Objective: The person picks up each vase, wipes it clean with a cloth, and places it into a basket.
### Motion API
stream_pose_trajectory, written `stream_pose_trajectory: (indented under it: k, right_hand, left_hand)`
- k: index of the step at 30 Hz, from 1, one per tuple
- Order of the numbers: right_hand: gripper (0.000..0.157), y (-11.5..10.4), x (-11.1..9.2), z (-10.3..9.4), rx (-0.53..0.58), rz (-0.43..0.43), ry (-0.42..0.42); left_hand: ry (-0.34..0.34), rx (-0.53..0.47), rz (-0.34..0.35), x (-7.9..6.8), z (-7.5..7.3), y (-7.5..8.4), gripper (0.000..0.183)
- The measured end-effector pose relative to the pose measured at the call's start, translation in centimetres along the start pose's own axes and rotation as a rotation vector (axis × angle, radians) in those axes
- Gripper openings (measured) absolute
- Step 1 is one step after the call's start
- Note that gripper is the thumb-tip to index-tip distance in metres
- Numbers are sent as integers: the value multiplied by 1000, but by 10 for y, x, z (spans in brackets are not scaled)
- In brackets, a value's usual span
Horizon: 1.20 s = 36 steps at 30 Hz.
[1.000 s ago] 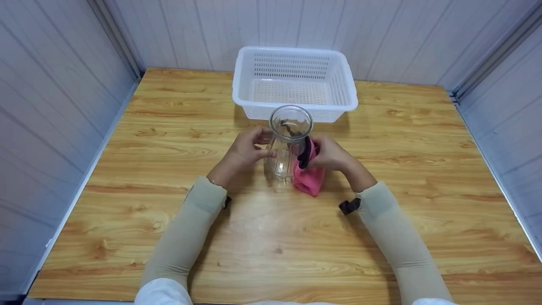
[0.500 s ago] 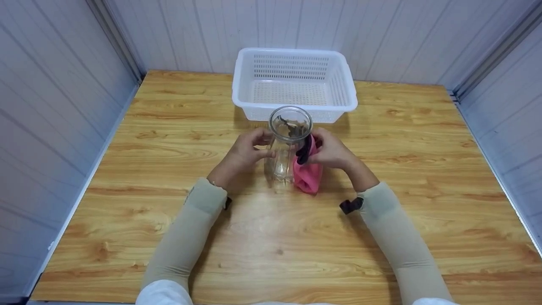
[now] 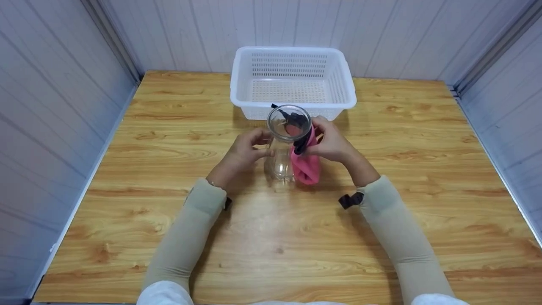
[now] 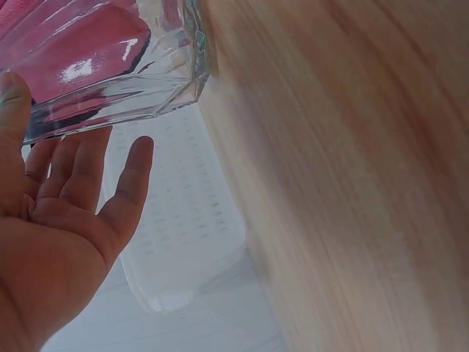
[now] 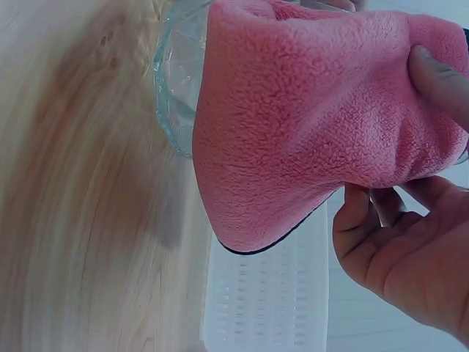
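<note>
A clear glass vase (image 3: 280, 163) with a wide round mouth stands upright on the table. My left hand (image 3: 242, 153) grips its left side, thumb in front and fingers behind; in the left wrist view the little finger of this hand (image 4: 69, 220) stands off the glass. My right hand (image 3: 335, 143) holds a folded pink cloth (image 3: 307, 167) with a dark edge against the vase's right side. In the right wrist view the thumb lies on the fluffy cloth (image 5: 300, 103), which hides much of the vase.
A white perforated plastic basket (image 3: 292, 103) stands just behind the vase, against the back wall. The wood-grain table (image 3: 262, 245) stretches around the hands, with pale panel walls (image 3: 55, 84) at its sides.
My right hand has shifted a little away from me, up the vase's side, with the cloth. The cloth's dark edge now shows behind the rim. The left hand keeps its place.
</note>
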State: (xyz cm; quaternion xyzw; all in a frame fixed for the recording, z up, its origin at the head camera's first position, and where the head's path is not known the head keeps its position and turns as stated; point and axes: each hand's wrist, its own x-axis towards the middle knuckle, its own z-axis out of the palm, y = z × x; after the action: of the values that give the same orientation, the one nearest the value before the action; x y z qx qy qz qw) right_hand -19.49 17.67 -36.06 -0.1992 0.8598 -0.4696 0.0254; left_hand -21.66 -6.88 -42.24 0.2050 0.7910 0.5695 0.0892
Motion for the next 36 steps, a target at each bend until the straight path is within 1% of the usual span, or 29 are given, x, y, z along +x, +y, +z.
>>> stream_pose_trajectory:
  k: [4,7,10,14,16,19,24,27,32,36]
  right_hand:
    - [53,18,8,2,-12,10,-6]
    - [51,23,10,2,-23,24,-27]
    - [49,27,10,2,-43,31,-60]
    - [54,30,10,4,-46,39,-103]
    - [56,32,9,5,-42,58,-116]
    - [52,35,8,7,-47,86,-130]
    - [41,39,7,10,-102,91,-136]
    - [42,41,6,11,-123,100,-137]
    - [44,44,4,14,-111,104,-143]
    - [43,46,4,15,-112,101,-147]
  left_hand:
    - [7,10,-2,0,-1,0,40]
    - [5,12,-7,1,-1,1,40]
    - [4,18,-23,1,-1,1,40]
    - [7,27,-40,1,-1,1,40]
    - [11,31,-40,1,-1,1,39]
    - [18,29,-33,0,0,0,38]
    - [19,16,-36,-2,1,-2,38]
    - [26,30,-46,-3,1,-3,39]
    - [26,30,-58,-4,0,-3,39]
    - [26,32,-50,-3,0,-2,38]
